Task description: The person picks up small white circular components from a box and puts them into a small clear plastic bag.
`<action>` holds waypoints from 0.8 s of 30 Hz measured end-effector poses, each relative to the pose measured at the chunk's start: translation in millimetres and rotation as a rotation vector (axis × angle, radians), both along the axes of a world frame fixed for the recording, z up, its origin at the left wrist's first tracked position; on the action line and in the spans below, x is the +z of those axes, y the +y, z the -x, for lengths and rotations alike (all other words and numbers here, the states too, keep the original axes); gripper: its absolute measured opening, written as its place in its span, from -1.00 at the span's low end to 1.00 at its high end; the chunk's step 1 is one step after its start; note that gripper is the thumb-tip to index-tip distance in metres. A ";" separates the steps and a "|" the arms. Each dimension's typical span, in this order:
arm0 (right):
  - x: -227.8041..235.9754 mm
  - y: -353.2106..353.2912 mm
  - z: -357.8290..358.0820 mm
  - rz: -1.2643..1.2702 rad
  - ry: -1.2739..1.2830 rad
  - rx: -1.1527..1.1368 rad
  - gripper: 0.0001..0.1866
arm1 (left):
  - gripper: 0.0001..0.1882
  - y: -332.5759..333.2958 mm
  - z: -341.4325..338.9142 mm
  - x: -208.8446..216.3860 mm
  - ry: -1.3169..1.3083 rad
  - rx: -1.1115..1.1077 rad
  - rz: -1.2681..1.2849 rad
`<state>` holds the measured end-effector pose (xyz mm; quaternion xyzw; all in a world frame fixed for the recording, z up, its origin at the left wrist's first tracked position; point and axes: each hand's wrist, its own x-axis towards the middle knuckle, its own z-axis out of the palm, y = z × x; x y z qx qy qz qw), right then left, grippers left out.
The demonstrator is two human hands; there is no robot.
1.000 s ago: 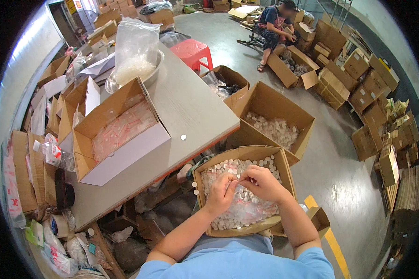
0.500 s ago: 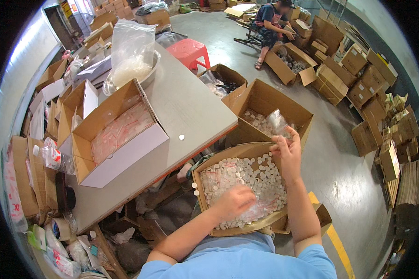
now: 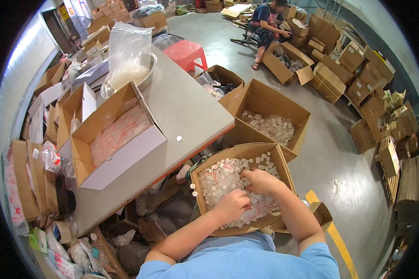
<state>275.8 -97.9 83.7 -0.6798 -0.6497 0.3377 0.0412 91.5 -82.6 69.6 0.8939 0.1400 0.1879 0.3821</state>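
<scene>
A cardboard box (image 3: pixel 287 171) in front of me holds small round white discs (image 3: pixel 264 159) and clear plastic bags (image 3: pixel 214 179) with red lines. Both my hands are inside it. My left hand (image 3: pixel 234 204) is curled over the middle of the pile, fingertips drawn together. Just beyond it and to the right, my right hand (image 3: pixel 261 181) reaches down to the discs with bent fingers. What either hand pinches is hidden or too small to make out. A second open cardboard box (image 3: pixel 301 122) stands behind, with filled clear bags (image 3: pixel 270 126) at its bottom.
On the grey table (image 3: pixel 191 109) to the left stand a white-sided box (image 3: pixel 125 160) of red-marked bags and a bowl with a large clear bag (image 3: pixel 128 56). One disc (image 3: pixel 179 138) lies on the tabletop. A red stool (image 3: pixel 187 52) and a seated person (image 3: pixel 265 23) are farther off.
My right hand has come from over the farther box, where it held a small clear bag, down to the discs. That bag no longer shows in it. My left hand stays over the pile.
</scene>
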 end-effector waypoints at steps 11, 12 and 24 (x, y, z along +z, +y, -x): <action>19.4 5.8 -15.4 0.079 0.801 -0.513 -0.73 | -0.85 20.5 6.5 10.4 0.023 0.081 1.133; 12.1 6.3 -19.9 0.125 0.956 -0.564 -0.73 | -0.86 22.0 6.3 11.8 0.020 0.053 1.241; 23.3 3.3 -19.6 0.181 1.499 -0.611 -0.70 | -0.75 19.6 0.4 4.2 -0.198 0.035 1.359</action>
